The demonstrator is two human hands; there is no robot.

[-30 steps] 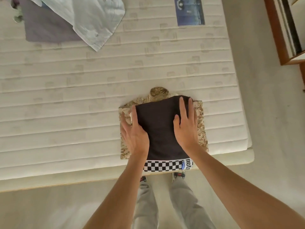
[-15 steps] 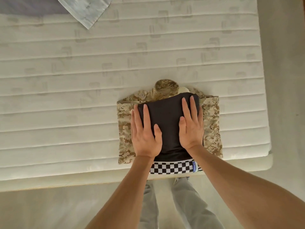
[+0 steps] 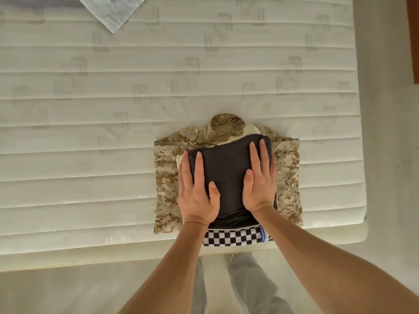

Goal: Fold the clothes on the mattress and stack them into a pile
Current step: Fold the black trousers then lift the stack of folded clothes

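Observation:
A folded black garment (image 3: 226, 168) with a black-and-white checkered waistband (image 3: 231, 237) lies on top of a folded desert-camouflage shirt (image 3: 290, 177) near the front edge of the white mattress (image 3: 113, 109). A thin pale layer peeks out between the two. My left hand (image 3: 197, 191) presses flat on the black garment's left side, fingers straight. On its right side my right hand (image 3: 259, 177) lies flat the same way. The waistband hangs slightly past the mattress edge.
A light blue garment (image 3: 115, 10) lies unfolded at the mattress's far left, over something grey at the very edge. Pale floor runs along the front and right of the mattress. A brown wooden furniture edge (image 3: 413, 37) shows at the far right. My legs stand below the pile.
Both hands have slid slightly inward and up along the black garment, smoothing it. The view has tilted down, so the far garments have mostly left the frame.

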